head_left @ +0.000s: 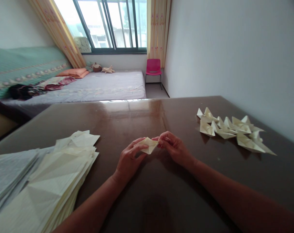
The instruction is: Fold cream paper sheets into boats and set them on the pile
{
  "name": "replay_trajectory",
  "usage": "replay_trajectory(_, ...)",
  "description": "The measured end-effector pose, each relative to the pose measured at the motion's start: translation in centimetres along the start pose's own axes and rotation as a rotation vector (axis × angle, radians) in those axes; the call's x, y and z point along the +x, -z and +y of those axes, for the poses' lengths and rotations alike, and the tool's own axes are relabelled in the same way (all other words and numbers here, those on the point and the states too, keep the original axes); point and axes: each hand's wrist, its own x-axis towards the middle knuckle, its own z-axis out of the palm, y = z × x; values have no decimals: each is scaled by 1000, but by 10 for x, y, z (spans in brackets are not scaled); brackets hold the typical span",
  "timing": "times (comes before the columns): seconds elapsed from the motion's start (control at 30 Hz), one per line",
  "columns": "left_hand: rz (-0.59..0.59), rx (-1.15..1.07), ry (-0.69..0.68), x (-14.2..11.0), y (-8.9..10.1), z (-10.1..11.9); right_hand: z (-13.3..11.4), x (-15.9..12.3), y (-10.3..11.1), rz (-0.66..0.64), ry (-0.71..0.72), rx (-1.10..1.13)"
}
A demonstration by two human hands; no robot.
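Observation:
A small piece of folded cream paper (150, 145), roughly diamond-shaped, is held just over the table between both hands. My left hand (130, 156) grips its left side, with fingers on top and the thumb below. At its right corner, my right hand (173, 146) pinches the paper between thumb and fingers. To the right lies a group of folded paper boats (224, 129) in the same cream colour. A stack of creased cream paper sheets (57, 174) sits to the left of my left arm.
Grey printed papers (11, 171) lie at the far left of the shiny brown table (127, 123). A white wall (234, 48) runs along the right side. Beyond the table are a bed (113, 85), a pink chair (153, 67) and a window (113, 26) with curtains.

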Motion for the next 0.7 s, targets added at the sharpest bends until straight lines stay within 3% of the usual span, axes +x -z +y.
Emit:
replay_trajectory(0.2, 121, -83, 207, 4, 3, 4, -3, 3, 1, 64, -99, 154)
replay_trajectory(0.4, 212, -144, 254, 6, 2, 15, 1, 3, 0, 162, -155, 242)
replay_trajectory(0.5, 217, -159, 278, 4, 0, 14, 1, 4, 3, 110, -182, 333)
replay_trajectory(0.6, 214, -177, 306, 1, -2, 14, 2, 3, 3, -38, -225, 400)
replay_trajectory(0.7, 144, -221, 298, -1, -6, 17, 2, 0, -4, -139, -280, 338)
